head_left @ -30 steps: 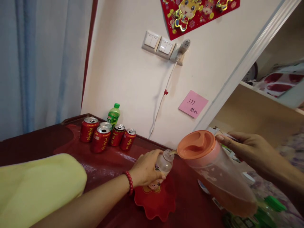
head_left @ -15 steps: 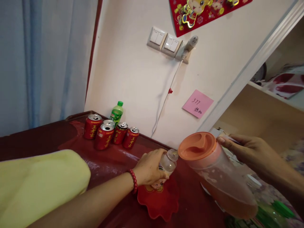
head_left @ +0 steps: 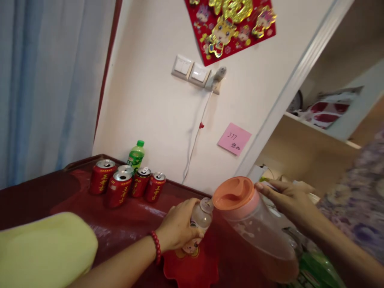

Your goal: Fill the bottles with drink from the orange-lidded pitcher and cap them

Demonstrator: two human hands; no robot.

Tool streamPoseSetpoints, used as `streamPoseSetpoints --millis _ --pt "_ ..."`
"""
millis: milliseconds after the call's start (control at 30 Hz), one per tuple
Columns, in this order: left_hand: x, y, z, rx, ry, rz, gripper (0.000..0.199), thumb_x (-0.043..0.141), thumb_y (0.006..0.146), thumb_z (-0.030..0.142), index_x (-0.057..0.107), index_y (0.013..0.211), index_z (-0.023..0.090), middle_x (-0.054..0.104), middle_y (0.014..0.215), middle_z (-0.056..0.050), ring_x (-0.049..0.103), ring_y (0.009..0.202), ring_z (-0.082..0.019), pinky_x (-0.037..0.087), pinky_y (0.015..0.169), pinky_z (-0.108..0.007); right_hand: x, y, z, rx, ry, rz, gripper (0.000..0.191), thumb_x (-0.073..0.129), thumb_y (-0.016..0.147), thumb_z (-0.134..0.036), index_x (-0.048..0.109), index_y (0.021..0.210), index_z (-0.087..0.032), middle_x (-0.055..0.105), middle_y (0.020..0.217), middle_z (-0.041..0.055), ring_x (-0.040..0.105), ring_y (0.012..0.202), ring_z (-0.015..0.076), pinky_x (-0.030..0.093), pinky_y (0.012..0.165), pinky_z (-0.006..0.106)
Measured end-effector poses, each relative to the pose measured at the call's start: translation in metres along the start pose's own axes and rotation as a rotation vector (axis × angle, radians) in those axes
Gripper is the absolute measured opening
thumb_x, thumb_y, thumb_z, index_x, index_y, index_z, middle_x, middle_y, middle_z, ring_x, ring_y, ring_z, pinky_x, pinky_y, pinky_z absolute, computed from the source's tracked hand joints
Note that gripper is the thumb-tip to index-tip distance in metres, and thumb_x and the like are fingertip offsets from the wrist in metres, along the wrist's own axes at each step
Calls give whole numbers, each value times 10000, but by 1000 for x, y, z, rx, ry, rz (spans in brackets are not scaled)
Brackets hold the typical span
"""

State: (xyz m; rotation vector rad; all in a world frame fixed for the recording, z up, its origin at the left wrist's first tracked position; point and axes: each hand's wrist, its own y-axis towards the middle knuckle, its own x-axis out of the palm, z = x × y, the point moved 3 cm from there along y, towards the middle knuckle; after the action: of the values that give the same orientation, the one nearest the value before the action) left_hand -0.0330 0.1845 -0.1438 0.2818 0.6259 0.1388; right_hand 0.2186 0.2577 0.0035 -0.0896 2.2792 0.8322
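My left hand point(head_left: 179, 224), with a red bead bracelet at the wrist, is wrapped round a clear bottle point(head_left: 201, 218) with an uncapped neck. The bottle stands tilted over a red scalloped mat point(head_left: 192, 271). In my right hand point(head_left: 288, 200) is the handle of a clear plastic pitcher point(head_left: 264, 244) with an orange lid point(head_left: 234, 193). The pitcher leans to the left, and its lid edge meets the bottle's mouth. Brownish liquid lies in the pitcher's lower part. Whether any liquid is flowing, I cannot make out.
Several red drink cans point(head_left: 120, 190) stand at the back left, before a green-capped bottle point(head_left: 136, 155). A pale yellow object point(head_left: 48, 252) covers the near left of the dark red table point(head_left: 132, 228). Green bottles point(head_left: 318, 268) lie at the lower right. A white cord point(head_left: 195, 144) hangs down the wall.
The view has shifted up and to the right, so the scene sits lower and further left. Both hands keep their grips, and the pitcher's lid stays at the bottle's mouth.
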Motion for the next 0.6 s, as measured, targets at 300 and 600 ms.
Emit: streamPoseSetpoints --millis 300,600 --pt "1 6 2 74 -56 -43 588 709 697 193 537 1259 221 672 1296 -89 627 1182 -270 456 1045 -390 -6 -42 45 194 285 325 572 673 719 -731 451 542 -234 328 462 -80 288 442 99 210 414 249" --pt "3 14 6 85 -53 -84 604 710 710 258 507 1274 183 654 1305 -122 598 1218 -314 424 1079 -479 -22 -75 84 251 381 670 579 735 721 -678 426 542 -222 318 486 -88 292 457 83 215 400 225"
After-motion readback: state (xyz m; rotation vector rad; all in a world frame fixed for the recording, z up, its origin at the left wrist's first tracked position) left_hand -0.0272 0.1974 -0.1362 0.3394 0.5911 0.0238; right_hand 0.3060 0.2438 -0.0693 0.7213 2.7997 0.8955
